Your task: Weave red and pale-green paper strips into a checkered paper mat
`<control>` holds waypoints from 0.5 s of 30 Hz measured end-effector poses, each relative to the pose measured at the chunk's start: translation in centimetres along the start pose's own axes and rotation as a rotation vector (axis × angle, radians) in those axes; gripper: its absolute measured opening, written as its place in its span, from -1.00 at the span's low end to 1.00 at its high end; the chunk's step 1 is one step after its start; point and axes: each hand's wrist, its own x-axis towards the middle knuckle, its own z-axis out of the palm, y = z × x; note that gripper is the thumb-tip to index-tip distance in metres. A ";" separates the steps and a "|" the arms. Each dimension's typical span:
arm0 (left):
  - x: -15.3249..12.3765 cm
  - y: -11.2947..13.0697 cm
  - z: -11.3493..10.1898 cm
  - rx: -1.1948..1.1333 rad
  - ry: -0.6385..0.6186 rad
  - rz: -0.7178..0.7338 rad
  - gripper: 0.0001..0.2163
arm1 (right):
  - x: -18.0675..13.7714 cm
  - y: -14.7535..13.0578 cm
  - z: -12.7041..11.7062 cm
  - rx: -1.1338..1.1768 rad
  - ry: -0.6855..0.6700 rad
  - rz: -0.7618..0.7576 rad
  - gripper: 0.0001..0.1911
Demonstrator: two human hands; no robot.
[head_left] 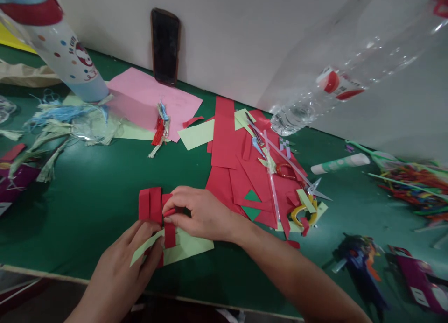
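Observation:
Near the front edge of the green table, my left hand is closed on a pale green paper strip, which sticks up between thumb and fingers. My right hand pinches a red paper strip between thumb and index finger, above a flat pale green paper piece. A folded red paper piece lies just beyond my left fingertips. The papers overlap under both hands, and my fingers partly hide where they meet.
Red paper sheets, yellow-handled scissors and a glue stick lie to the right. A phone leans on the wall behind pink paper. A tall tumbler and a clear plastic bottle stand at the back.

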 end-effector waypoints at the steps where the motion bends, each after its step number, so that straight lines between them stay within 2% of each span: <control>1: 0.0 0.0 0.0 -0.004 -0.003 -0.014 -0.85 | -0.2 0.0 -0.1 0.014 -0.002 0.001 -0.89; 7: -0.8 -0.4 0.5 0.005 -0.090 -0.022 -0.78 | -2.1 -0.1 -0.4 0.101 0.013 -0.020 -0.88; 12: -1.0 -0.6 0.8 0.021 -0.102 -0.002 -0.77 | -3.6 -0.5 -0.1 0.093 -0.012 -0.008 -0.87; 15: -1.1 -0.5 1.0 0.035 -0.115 -0.039 -0.79 | -4.0 -1.1 0.2 0.115 -0.017 0.014 -0.90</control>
